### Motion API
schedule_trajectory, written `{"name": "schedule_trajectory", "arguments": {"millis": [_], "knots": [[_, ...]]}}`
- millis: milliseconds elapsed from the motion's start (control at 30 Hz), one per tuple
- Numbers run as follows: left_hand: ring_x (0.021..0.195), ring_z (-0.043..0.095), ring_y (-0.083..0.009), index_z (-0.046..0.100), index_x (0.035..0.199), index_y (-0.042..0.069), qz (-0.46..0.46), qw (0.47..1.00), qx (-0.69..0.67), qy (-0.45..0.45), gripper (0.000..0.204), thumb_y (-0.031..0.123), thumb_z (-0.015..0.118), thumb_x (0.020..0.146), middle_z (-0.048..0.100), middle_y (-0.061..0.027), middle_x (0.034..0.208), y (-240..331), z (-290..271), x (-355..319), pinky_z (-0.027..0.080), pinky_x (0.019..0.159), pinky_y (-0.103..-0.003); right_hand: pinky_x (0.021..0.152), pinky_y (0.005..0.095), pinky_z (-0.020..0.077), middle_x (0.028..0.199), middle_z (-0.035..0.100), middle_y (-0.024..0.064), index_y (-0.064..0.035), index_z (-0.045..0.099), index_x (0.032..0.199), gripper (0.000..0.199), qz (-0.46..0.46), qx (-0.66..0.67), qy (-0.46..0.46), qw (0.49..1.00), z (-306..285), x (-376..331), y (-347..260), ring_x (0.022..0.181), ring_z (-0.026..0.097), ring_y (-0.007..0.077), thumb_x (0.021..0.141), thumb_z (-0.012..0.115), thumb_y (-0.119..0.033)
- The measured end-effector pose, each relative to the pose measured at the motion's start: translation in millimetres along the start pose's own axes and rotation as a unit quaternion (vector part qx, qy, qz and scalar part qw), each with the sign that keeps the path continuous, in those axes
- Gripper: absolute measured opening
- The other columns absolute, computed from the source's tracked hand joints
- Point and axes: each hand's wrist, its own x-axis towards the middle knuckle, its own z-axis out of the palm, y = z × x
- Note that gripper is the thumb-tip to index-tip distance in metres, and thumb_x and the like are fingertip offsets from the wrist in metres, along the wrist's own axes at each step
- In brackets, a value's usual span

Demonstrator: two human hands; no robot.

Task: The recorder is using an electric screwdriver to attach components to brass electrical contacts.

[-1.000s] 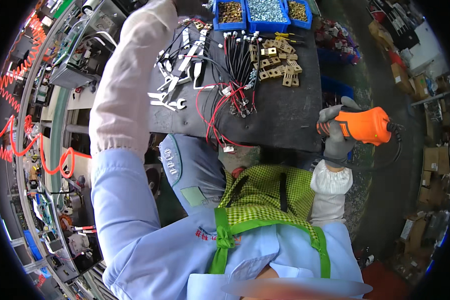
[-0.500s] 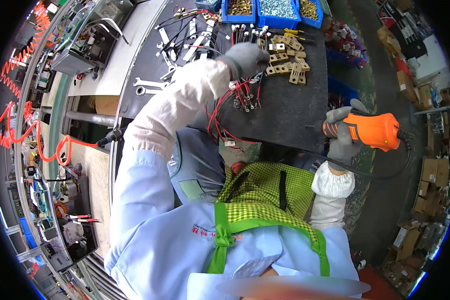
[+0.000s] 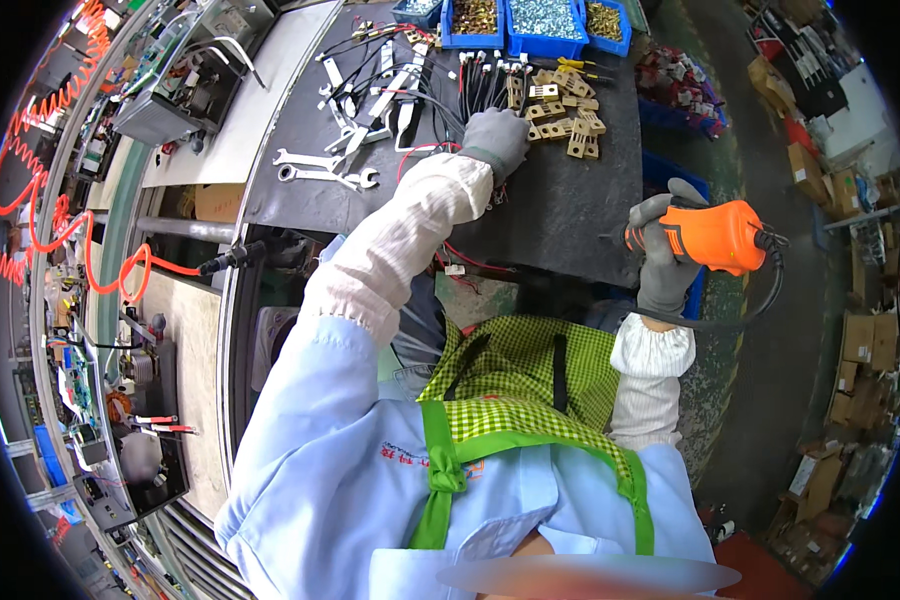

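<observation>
My two grey-gloved hands are well apart: my left hand (image 3: 498,140) is over the bundle of black cables (image 3: 481,90) near the middle of the bench (image 3: 580,220), its fingers hidden, so I cannot tell whether they grip anything, while my right hand (image 3: 662,265) is wrapped around an orange power tool (image 3: 722,238) held just beyond the bench's right edge, its nose toward the bench. The cables look crowded enough, I judge, that tugging one could drag its neighbours along or knock nearby parts askew; the tool's black cord (image 3: 773,290), looping loosely behind it and under my right wrist, might snag on my sleeve, and an accidental start would be risky with gloves so close to the nose. The cables are thin and dark, lying side by side with small white connectors at their far ends; red wires run among them, and one white plug (image 3: 455,270) hangs past the bench's front edge. Just right of the cables lies a heap of brass-coloured blocks (image 3: 580,128) with holes through them. To the left are silver spanners (image 3: 310,160) and pale metal strips (image 3: 333,76). Along the far side stand blue bins (image 3: 545,46) of small hardware. Further left, a coiled orange hose (image 3: 175,262) stretches to the bench's edge.
</observation>
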Motion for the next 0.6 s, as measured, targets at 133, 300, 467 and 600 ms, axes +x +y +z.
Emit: {"name": "schedule_trajectory", "arguments": {"millis": [133,300,467,600], "knots": [[0.097,0.062,-0.0296,0.07,0.097,0.012,0.004,0.999,0.013,0.043,0.023,0.03,0.062,0.085,0.065,-0.0101,0.098,0.1,10.4,-1.4,0.05,0.08,-0.043,0.065,0.0284,0.0526,0.085,0.064,0.0071,0.0018,0.047,0.124,0.052,-0.017,-0.004,0.002,1.0,2.7,0.8,3.3,0.074,0.061,0.015,0.076,0.067,-0.001],[0.101,0.061,-0.0333,0.067,0.099,0.01,0.0,0.975,-0.161,0.153,0.024,0.025,0.065,0.081,0.063,-0.0135,0.103,-9.1,0.0,-13.0,0.05,0.083,-0.043,0.072,0.0345,0.0517,0.083,0.063,0.0091,0.0012,0.047,0.121,0.046,-0.065,0.032,0.064,0.995,8.5,-5.2,-13.4,0.074,0.061,0.0181,0.08,0.067,-0.008],[0.073,0.065,-0.0261,0.063,0.095,0.005,0.017,0.842,-0.498,0.207,0.019,0.018,0.066,0.082,0.066,-0.0144,0.092,-19.3,-9.0,-21.7,0.052,0.067,-0.036,0.073,0.0419,0.0493,0.088,0.064,0.0101,-0.0007,0.047,0.122,0.056,-0.181,0.031,0.051,0.982,7.1,13.0,-38.9,0.073,0.061,0.0223,0.084,0.063,-0.04],[0.065,0.06,-0.0134,0.058,0.092,0.003,-0.079,0.572,-0.815,0.047,0.01,0.01,0.061,0.086,0.063,-0.0098,0.082,1.0,-22.7,-42.1,0.049,0.055,-0.023,0.068,0.0426,0.0486,0.093,0.066,0.0083,-0.0023,0.045,0.126,0.065,-0.247,0.079,0.072,0.963,14.0,27.9,-53.6,0.073,0.061,0.0216,0.085,0.059,-0.05]]}}
